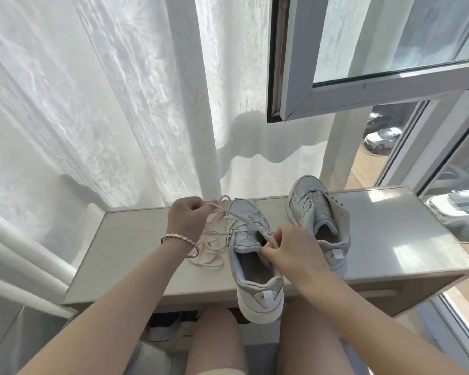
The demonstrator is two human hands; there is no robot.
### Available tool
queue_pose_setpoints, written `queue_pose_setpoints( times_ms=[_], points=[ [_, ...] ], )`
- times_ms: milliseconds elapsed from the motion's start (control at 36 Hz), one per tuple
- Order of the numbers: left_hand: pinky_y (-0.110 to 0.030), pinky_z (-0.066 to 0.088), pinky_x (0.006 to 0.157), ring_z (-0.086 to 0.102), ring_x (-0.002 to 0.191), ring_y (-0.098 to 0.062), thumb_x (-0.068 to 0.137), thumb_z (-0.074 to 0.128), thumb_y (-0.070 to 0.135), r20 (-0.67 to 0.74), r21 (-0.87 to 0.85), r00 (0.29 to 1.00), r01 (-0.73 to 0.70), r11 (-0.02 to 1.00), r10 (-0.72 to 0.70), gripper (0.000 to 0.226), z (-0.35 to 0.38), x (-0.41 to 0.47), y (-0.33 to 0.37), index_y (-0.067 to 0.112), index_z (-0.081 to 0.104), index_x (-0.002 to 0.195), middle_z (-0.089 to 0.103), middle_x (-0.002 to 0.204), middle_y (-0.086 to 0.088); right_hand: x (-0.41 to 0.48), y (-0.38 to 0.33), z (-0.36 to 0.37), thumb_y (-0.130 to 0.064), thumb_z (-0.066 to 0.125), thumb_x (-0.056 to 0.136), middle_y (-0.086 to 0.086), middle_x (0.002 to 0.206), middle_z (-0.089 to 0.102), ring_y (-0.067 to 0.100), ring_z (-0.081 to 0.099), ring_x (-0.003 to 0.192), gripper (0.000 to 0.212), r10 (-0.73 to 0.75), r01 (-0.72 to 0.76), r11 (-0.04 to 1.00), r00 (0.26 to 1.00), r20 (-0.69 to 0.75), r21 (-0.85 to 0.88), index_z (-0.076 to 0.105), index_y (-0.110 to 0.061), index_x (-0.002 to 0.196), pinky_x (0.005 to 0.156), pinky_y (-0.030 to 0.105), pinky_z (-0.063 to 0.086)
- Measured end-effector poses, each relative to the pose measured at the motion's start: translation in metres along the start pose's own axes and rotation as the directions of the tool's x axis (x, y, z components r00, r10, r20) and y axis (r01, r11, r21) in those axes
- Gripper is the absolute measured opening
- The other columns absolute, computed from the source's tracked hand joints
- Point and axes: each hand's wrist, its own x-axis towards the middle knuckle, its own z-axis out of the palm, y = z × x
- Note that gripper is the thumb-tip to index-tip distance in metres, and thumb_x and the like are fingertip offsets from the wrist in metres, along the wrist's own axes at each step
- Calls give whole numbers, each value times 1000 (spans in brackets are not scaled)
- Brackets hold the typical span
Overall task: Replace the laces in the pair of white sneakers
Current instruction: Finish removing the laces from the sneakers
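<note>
Left hand (186, 216): I pinch a flat cream lace (236, 216), taut from the near sneaker (257, 296).
Right hand (290, 250): my fingers curl round its soft tongue and top lacing.
Near sneaker: heel juts over the surface's (385, 228) front edge.
Loose laces (209, 262): cream loops just left.
Second sneaker (306, 204): right, further back.
Surface: smooth, glossy, running on rightward.
Curtain (146, 117): sheer folds at the back edge.

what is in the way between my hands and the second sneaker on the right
Nothing visible blocks the right hand, which holds the near sneaker: the second sneaker stands just beyond it on the table. The left hand pinches a lace, and the near sneaker lies between it and that shoe.
</note>
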Motion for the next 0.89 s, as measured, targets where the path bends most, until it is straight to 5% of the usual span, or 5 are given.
queue_pose_setpoints(
  times_ms=[139,306,500,750,889],
  points=[
    [-11,18,35,21,26,-8,87,57,10,-63,-628,858,362,689,-509,32,-9,7,-7,12,42,59,31,33,8,2,5,4,-21,58,77,2,73,57,22,52,73,17,4,-4,1000,1000,-23,12,45,-18,66,53,25,31],
    [-26,43,76,48,87,-15,72,57,23,206,148,975,56,987,-86,34,-2,-3,-1,20,53,106,50,91,2,3,4,6,-22,59,76,5,74,59,24,53,73,12,-9,8,1000,999,-37,-15,52,-13,74,54,28,33],
    [-28,29,104,43,120,-9,87,55,24,603,387,702,-673,630,380,35,19,-16,29,24,57,121,55,124,10,0,0,4,-24,62,78,3,79,59,22,52,75,16,-34,33,998,999,-16,-53,48,-16,76,61,31,37],
    [-22,31,79,53,102,-12,89,56,21,687,510,686,-690,513,240,18,43,-9,29,18,68,102,60,108,4,-1,2,6,-27,59,81,2,84,58,22,50,79,17,-20,20,1000,999,-25,-14,46,-17,79,61,31,34],
    [-22,38,76,56,82,-18,81,68,11,559,354,755,-590,725,342,9,38,-10,13,3,73,82,58,79,2,0,3,9,-26,60,80,2,85,57,21,49,78,16,-24,23,1000,999,-35,-21,47,-16,82,60,30,32]
  ],
)
